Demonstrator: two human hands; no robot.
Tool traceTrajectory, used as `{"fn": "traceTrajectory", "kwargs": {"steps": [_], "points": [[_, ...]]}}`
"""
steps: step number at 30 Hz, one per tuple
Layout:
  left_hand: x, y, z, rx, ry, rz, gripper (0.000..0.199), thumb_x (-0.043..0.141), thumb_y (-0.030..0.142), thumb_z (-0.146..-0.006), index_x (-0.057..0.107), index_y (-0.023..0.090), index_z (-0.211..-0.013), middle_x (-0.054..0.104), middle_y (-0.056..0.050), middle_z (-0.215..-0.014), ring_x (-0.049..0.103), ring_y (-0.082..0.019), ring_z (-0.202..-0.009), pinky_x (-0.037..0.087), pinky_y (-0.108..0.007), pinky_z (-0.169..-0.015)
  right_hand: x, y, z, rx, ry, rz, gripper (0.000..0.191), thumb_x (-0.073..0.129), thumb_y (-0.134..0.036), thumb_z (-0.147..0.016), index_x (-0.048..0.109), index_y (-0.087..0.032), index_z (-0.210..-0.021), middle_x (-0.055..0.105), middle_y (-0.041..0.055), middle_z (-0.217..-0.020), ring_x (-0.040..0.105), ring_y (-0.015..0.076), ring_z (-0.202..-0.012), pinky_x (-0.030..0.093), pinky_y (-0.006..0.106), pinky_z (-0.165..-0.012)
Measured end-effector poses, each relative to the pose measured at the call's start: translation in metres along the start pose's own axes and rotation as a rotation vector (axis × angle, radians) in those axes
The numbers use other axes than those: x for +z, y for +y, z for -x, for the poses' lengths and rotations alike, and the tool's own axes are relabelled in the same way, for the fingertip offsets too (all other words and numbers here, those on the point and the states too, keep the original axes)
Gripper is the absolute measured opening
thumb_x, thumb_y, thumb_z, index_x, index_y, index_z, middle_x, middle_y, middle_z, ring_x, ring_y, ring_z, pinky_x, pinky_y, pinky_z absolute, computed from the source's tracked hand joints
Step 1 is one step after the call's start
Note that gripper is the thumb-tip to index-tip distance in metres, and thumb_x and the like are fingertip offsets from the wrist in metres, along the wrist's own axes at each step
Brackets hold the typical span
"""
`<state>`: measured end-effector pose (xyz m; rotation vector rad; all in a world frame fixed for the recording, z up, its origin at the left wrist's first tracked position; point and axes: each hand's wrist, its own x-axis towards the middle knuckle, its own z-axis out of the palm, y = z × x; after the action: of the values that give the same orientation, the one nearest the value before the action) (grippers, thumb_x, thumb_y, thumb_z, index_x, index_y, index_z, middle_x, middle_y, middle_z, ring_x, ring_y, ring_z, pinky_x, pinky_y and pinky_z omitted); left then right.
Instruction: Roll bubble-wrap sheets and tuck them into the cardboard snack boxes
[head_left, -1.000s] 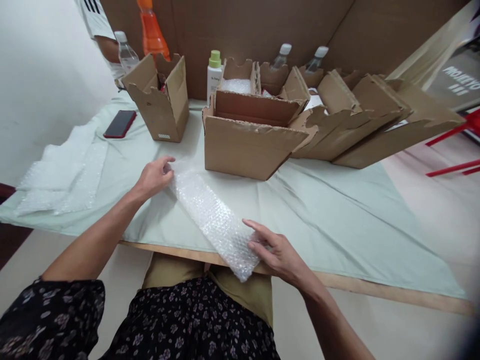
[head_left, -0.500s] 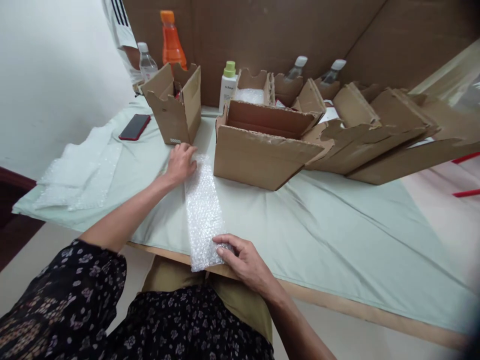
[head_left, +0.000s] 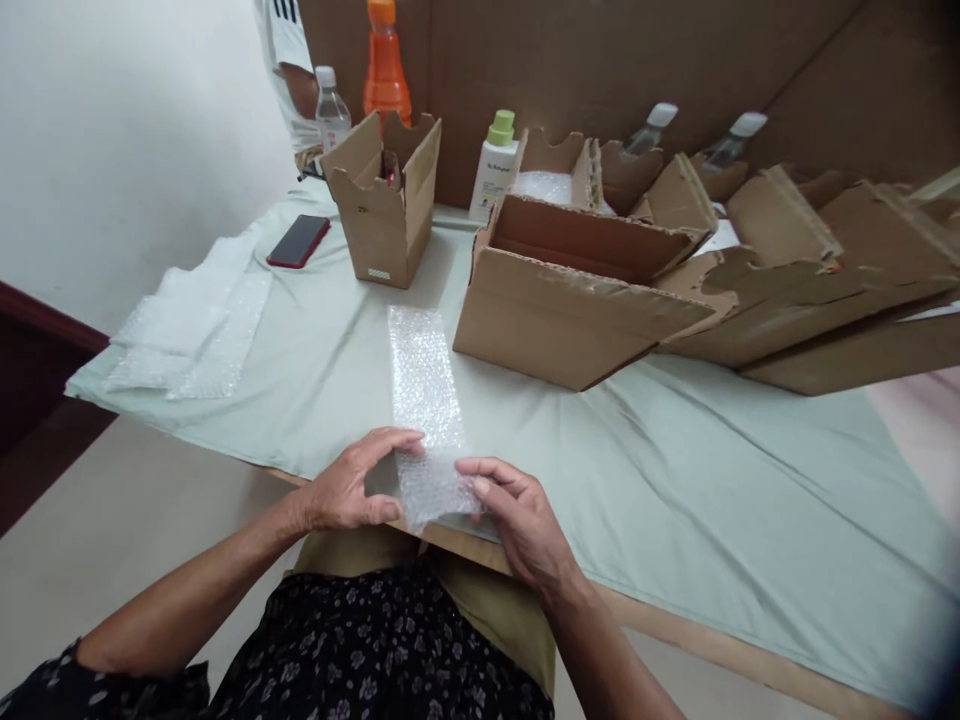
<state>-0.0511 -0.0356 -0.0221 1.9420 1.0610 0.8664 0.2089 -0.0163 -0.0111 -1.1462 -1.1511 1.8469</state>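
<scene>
A long strip of bubble wrap point(head_left: 426, 375) lies on the pale green cloth in front of me, its near end raised a little at the table's front edge. My right hand point(head_left: 521, 515) pinches the right corner of that near end between thumb and fingers. On the other side, my left hand point(head_left: 360, 485) is open, thumb and fingers spread around the strip's left edge. The left fingertips reach the wrap's surface. Beyond the strip stand a small cardboard box point(head_left: 386, 230) and a wider open cardboard box point(head_left: 562, 315).
More bubble wrap sheets point(head_left: 199, 330) lie at the left, near a phone point(head_left: 298, 241). At the back stand an orange bottle point(head_left: 386, 75), a clear bottle point(head_left: 331, 110) and a white bottle with a green cap point(head_left: 495, 170). Several cardboard boxes point(head_left: 795, 310) line the right. Another person's arm point(head_left: 298, 90) shows at the back left.
My left hand has come back from the strip's far end to its near end. The near end has been lifted by my right hand. The view has shifted left.
</scene>
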Motion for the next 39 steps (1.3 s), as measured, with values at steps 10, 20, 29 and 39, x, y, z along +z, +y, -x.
{"fn": "traceTrajectory", "kwargs": {"steps": [10,20,29,39], "points": [[0.020,0.010,-0.018,-0.317,0.338,0.045,0.031,0.060,0.035,-0.093,0.069,0.020,-0.119,0.075,-0.005,-0.096,0.070,-0.020,-0.089,0.057,-0.031,-0.081,0.014,-0.020,-0.024,-0.049,-0.088,-0.032,0.053,0.072,-0.041,-0.080,0.064,-0.022,-0.129,0.075,0.0136,-0.116,0.071,0.0254,-0.100,0.053,0.032,-0.069],[0.025,0.010,-0.022,-0.394,0.444,0.151,0.023,0.059,0.039,-0.093,0.069,0.020,-0.086,0.071,-0.003,-0.079,0.068,-0.021,-0.080,0.054,-0.029,-0.070,-0.010,-0.020,-0.044,-0.363,0.119,0.632,0.035,0.072,-0.036,-0.081,0.068,-0.021,-0.112,0.070,0.0079,-0.110,0.064,0.0196,-0.088,0.051,0.031,-0.073],[0.027,0.005,-0.026,-0.439,0.551,-0.006,0.039,0.059,0.038,-0.089,0.065,0.017,-0.122,0.066,0.003,-0.069,0.062,-0.015,-0.065,0.049,-0.027,-0.068,0.001,-0.006,-0.061,-0.301,0.093,0.674,0.028,0.059,-0.034,-0.087,0.065,-0.020,-0.110,0.061,-0.0036,-0.067,0.055,0.0144,-0.064,0.044,0.027,-0.064],[0.029,-0.007,-0.018,-0.300,0.533,-0.514,0.035,0.060,0.025,-0.089,0.066,0.018,-0.123,0.066,0.002,-0.067,0.064,-0.019,-0.069,0.050,-0.035,-0.079,0.010,-0.005,-0.059,-0.332,0.185,1.025,0.030,0.058,-0.029,-0.090,0.068,-0.022,-0.118,0.073,0.0011,-0.077,0.065,0.0197,-0.073,0.047,0.031,-0.072]]}}
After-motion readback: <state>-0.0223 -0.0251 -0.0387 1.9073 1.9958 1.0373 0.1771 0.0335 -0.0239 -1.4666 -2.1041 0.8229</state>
